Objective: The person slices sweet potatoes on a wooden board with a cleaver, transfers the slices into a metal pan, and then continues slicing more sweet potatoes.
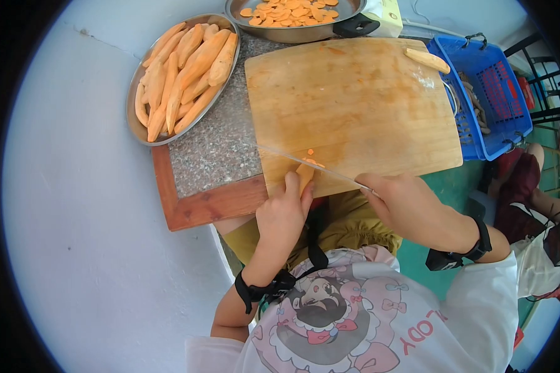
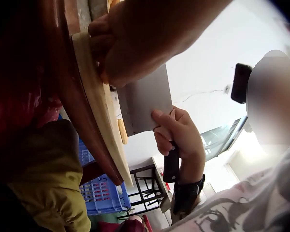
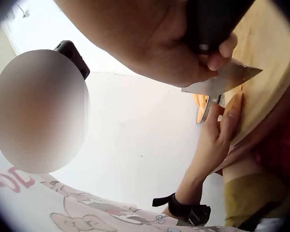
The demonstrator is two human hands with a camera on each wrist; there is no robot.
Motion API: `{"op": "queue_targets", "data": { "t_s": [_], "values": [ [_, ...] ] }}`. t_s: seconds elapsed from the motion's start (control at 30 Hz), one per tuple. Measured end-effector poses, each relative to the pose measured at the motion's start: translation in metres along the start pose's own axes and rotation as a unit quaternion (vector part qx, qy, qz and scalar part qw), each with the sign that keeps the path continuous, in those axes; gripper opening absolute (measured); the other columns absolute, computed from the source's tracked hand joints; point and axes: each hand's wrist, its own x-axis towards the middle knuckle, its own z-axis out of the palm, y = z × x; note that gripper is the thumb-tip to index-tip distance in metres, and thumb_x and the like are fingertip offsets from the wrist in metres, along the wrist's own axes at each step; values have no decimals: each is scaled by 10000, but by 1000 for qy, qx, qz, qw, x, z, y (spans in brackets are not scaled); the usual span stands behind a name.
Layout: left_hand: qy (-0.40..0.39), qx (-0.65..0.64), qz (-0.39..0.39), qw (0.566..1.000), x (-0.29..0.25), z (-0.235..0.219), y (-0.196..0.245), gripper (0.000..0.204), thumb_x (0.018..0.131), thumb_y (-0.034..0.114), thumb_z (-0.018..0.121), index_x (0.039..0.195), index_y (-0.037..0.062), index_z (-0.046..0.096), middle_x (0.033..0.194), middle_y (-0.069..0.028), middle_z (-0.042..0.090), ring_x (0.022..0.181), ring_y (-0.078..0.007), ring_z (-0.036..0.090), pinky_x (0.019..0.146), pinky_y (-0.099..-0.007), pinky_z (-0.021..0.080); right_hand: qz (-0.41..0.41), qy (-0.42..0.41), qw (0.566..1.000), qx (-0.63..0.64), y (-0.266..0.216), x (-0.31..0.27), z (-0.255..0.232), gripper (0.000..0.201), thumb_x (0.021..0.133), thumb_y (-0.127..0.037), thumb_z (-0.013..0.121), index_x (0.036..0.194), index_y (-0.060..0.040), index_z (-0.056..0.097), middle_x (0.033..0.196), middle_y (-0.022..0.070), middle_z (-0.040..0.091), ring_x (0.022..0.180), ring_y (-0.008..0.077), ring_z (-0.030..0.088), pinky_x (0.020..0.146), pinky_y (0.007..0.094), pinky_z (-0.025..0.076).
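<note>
The left hand (image 1: 283, 214) grips a peeled orange root (image 1: 305, 176) against the near edge of the wooden cutting board (image 1: 348, 105). A few small orange pieces (image 1: 311, 160) lie at the root's far end. The right hand (image 1: 404, 202) holds a broad-bladed knife (image 1: 317, 169), its blade crossing over the root's end. In the left wrist view the right hand (image 2: 180, 133) grips the black handle (image 2: 171, 164), thumb on the wide blade (image 2: 142, 101). In the right wrist view the left fingers (image 3: 229, 113) lie on the root beside the blade (image 3: 227, 79).
An oval metal tray (image 1: 132, 112) of peeled roots stands left of the board. Behind is a pan (image 1: 280, 35) with orange slices. One peeled root (image 1: 427, 60) lies at the board's far right corner, beside a blue basket (image 1: 507, 133). Another person's legs (image 1: 526, 180) show at right.
</note>
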Motion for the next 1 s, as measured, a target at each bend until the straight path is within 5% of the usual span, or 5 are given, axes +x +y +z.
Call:
{"op": "queue_targets", "data": {
  "t_s": [0.37, 0.57, 0.63, 0.9, 1.0],
  "values": [
    [60, 36, 47, 996, 1, 3, -2, 273, 834, 327, 583, 818, 87, 453, 507, -83, 501, 401, -257, 550, 327, -361, 429, 0, -10, 1000, -6, 2, -6, 4, 198, 811, -52, 526, 1005, -15, 531, 688, 219, 570, 661, 393, 569, 566, 454, 450],
    [44, 34, 41, 998, 1, 0, 0, 266, 827, 322, 589, 847, 86, 469, 512, -88, 508, 404, -275, 550, 336, -368, 431, -26, 5, 1000, 0, 6, -2, 9, 185, 798, -37, 522, 979, -1, 520, 657, 208, 562, 627, 386, 564, 543, 453, 441],
    [-14, 6, -6, 1000, 1, -3, 2, 268, 831, 295, 591, 969, 82, 503, 635, -165, 582, 519, -350, 578, 420, -434, 439, -25, -1, 1000, -2, 6, 3, 9, 168, 795, -39, 523, 957, 6, 517, 643, 203, 557, 619, 382, 563, 536, 451, 440],
    [3, -8, 0, 1000, 0, -1, 1, 268, 829, 294, 591, 967, 82, 503, 634, -171, 583, 523, -364, 571, 427, -442, 436, -68, 18, 997, -24, -1, 25, 18, 122, 735, 11, 511, 854, 37, 524, 752, 212, 597, 718, 376, 600, 589, 433, 486],
    [1, -7, -6, 1000, 1, -1, 1, 268, 829, 299, 591, 948, 78, 496, 636, -175, 584, 522, -366, 570, 426, -441, 437, -67, 7, 997, -40, 5, 31, 17, 92, 788, -42, 513, 858, 18, 513, 664, 187, 567, 640, 383, 568, 548, 439, 449]
  ]
}}
